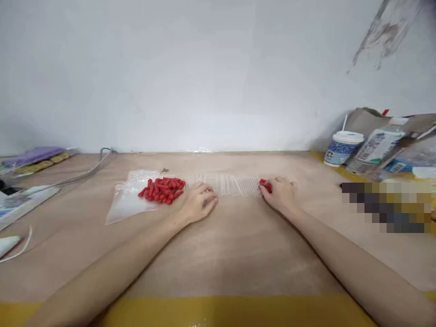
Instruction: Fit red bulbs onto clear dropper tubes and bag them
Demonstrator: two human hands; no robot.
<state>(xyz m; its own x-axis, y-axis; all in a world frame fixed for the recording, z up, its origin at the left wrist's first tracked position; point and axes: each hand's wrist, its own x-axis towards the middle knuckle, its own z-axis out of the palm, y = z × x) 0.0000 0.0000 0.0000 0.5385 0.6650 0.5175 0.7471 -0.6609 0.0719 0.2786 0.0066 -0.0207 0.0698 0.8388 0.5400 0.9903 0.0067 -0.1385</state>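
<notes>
A row of thin clear plastic sticks (235, 185) lies side by side across the middle of the table. My left hand (200, 203) rests at the left part of this row, its fingers curled; whatever they may hold is hidden. To its left is a heap of small red peg-like pieces (162, 190), partly on a clear plastic bag (131, 200). At the row's right end, my right hand (282, 194) is closed around a few red pieces (265, 185), which show between thumb and fingers.
A lidded paper cup (343, 149) and a plastic bottle (378, 147) stand at the back right. Cables (91, 170), a purple packet (37, 156) and a flat white object (32, 204) are on the left. A white wall (211, 77) rises behind the wooden table (221, 254).
</notes>
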